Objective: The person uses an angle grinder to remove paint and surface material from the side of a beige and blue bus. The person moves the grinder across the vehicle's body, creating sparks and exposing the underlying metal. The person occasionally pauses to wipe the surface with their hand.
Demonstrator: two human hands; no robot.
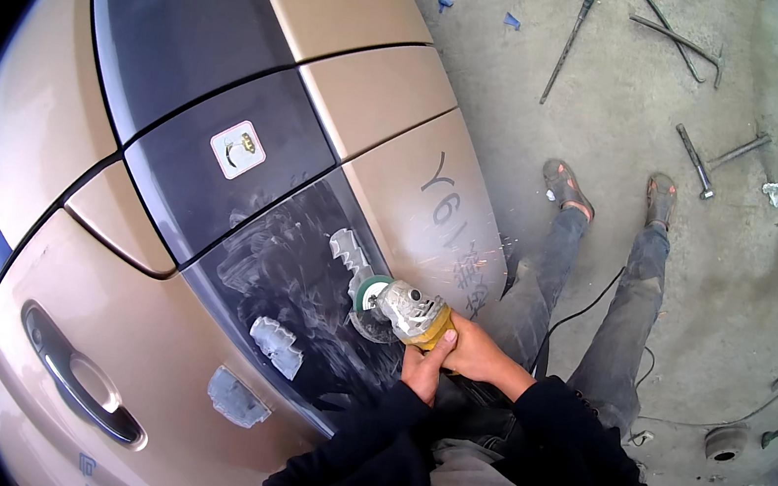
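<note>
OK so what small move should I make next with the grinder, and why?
Perhaps ease the grinder slightly along the pale patch's lower edge: its green disc sits there, sparks are flying, and your left hand and right hand both grip it.

Left arm (334, 459), dark-sleeved, slants from near edge toward far right. Right arm (570, 443), dark-sleeved too, slants from near right toward far left. Arms converge near middle of scene. Left hand (422, 372) closed in grip, thumb (444, 342) pointing far, fingers mostly hidden. Right hand (481, 351) just beside, slightly farther, curled in grip; wrist (518, 381) bare beyond cuff.
</note>
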